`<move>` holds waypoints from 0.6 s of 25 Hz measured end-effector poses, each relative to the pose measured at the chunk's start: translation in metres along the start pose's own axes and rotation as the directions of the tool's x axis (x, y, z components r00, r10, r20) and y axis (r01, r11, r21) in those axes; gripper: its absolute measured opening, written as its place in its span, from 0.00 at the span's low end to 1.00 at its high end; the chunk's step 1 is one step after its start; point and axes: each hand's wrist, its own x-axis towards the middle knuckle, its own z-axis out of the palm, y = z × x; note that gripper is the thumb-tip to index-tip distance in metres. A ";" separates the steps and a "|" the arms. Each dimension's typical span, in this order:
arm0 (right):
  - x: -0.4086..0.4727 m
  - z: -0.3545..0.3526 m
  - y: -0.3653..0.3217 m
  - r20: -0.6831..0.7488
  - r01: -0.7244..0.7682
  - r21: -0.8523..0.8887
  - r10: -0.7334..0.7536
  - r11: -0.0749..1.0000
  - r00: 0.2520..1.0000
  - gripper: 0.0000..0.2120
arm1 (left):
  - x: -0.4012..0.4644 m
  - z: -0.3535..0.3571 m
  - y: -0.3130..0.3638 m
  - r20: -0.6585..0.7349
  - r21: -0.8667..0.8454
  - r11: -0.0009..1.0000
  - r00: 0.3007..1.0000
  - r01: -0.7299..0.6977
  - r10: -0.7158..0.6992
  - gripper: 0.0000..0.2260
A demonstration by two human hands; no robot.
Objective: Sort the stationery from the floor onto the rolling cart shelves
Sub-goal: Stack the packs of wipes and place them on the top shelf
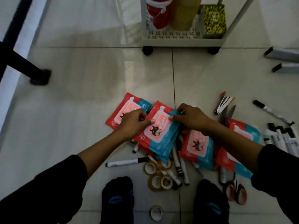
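Both hands, left [131,122] and right [191,116], pinch one wipes pack [159,135]; the far cart shelf [181,40] holds a tape roll [184,12] and a patterned box [214,20].

Stationery scattered on the floor below the rolling cart [181,40].

One red-and-blue wipe packet [159,131] with a cartoon figure is gripped at its upper edges by the left hand [134,122] and the right hand [191,117]. A second packet [123,110] lies flat just left of it, and two more packets [196,147] lie to its right, overlapping each other. Below the held packet lie white markers with black caps [127,162] and several rolls of clear tape [159,178]. To its right are scissors with red handles [235,189], a staple remover [223,103] and a group of markers [281,138]. The cart's bottom shelf, above the held packet, carries a red item, a tape roll and a green patterned box.
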 end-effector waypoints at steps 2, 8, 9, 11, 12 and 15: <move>0.001 0.000 0.001 0.000 0.016 0.049 -0.016 0.999 1.000 0.17 | -0.002 0.001 0.000 0.043 -0.095 0.995 0.999 0.020 -0.016 0.13; 0.002 0.003 0.005 0.002 -0.018 0.220 0.018 0.975 1.000 0.21 | -0.016 -0.029 0.002 0.171 -0.513 0.835 0.977 0.199 -0.128 0.11; 0.002 0.005 0.006 0.013 -0.030 0.232 0.028 0.972 1.000 0.22 | -0.017 -0.040 -0.001 0.139 -0.582 0.792 0.982 0.182 -0.124 0.11; 0.000 0.008 0.009 0.034 -0.040 0.217 0.033 0.975 0.999 0.24 | -0.015 -0.060 -0.012 0.021 -0.661 0.739 0.988 0.129 -0.154 0.09; -0.001 0.009 0.009 0.032 -0.034 0.194 0.028 0.980 0.999 0.26 | -0.012 -0.068 -0.018 -0.020 -0.652 0.748 0.982 0.128 -0.185 0.08; 0.000 0.011 0.011 0.016 -0.005 0.132 0.003 0.991 1.000 0.26 | 0.004 -0.067 -0.042 -0.061 -0.486 0.848 0.960 0.210 -0.273 0.09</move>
